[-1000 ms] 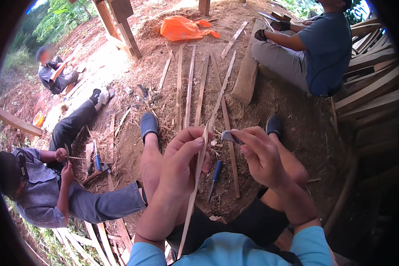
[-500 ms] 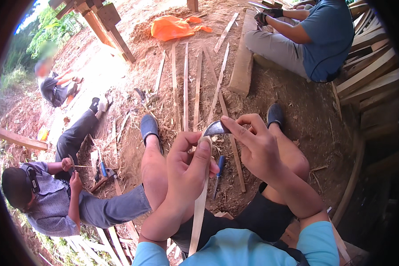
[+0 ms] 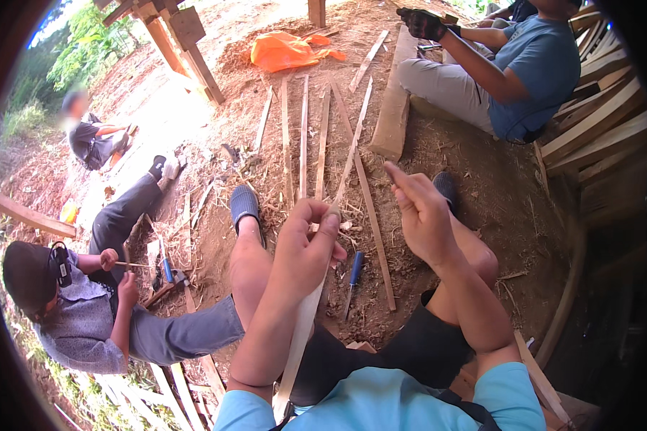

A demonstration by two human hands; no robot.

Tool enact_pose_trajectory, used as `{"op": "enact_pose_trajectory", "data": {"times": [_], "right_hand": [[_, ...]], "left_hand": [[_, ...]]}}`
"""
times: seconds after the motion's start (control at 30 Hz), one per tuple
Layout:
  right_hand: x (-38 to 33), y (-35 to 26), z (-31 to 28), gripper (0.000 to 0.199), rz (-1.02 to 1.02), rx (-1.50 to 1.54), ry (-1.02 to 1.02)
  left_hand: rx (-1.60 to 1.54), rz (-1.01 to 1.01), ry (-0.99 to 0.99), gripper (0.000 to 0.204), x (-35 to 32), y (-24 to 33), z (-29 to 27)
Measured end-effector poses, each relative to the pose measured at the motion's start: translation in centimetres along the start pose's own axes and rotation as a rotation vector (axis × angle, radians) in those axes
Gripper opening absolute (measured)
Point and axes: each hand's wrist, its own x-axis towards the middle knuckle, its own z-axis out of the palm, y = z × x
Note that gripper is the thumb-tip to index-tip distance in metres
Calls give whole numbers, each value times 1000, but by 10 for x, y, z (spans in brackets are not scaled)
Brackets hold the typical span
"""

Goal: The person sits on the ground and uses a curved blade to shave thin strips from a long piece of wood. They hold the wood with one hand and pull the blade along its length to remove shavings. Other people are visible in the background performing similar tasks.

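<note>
My left hand (image 3: 305, 248) is closed around a long thin pale wooden strip (image 3: 298, 352). The strip runs from beside my lap up through the fist and on toward the ground ahead. My right hand (image 3: 424, 215) hovers just right of the strip, its back toward me, one finger stretched up-left and the others curled. No blade shows in it, so I cannot tell whether it holds anything. Both hands are above my bare knees. A blue-handled tool (image 3: 353, 274) lies on the dirt between my legs.
Several wooden strips (image 3: 302, 136) and a thick plank (image 3: 395, 108) lie on the dirt ahead, with an orange bag (image 3: 284, 52) beyond. A seated person (image 3: 86, 316) works at my left, another in blue (image 3: 525, 72) at upper right. Stacked planks (image 3: 597, 136) line the right.
My right hand held a grey-bladed knife against the strip near my left thumb. It has turned its back to me and drawn slightly right, and the blade is out of sight. The view tilted.
</note>
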Motion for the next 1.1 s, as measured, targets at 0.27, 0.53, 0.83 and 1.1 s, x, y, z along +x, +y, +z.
{"op": "enact_pose_trajectory", "data": {"times": [0.27, 0.53, 0.83, 1.1], "right_hand": [[-21, -23, 18, 48, -20, -24, -297], [-19, -27, 16, 55, -106, -118, -239], [4, -7, 28, 45, 165, -158, -45], [4, -4, 2, 39, 36, -47, 62]], "left_hand": [[77, -73, -8, 19, -9, 1, -8], [5, 15, 98, 22, -11, 2, 5], [122, -31, -68, 21, -17, 26, 25], [-261, -100, -40, 27, -5, 12, -1]]}}
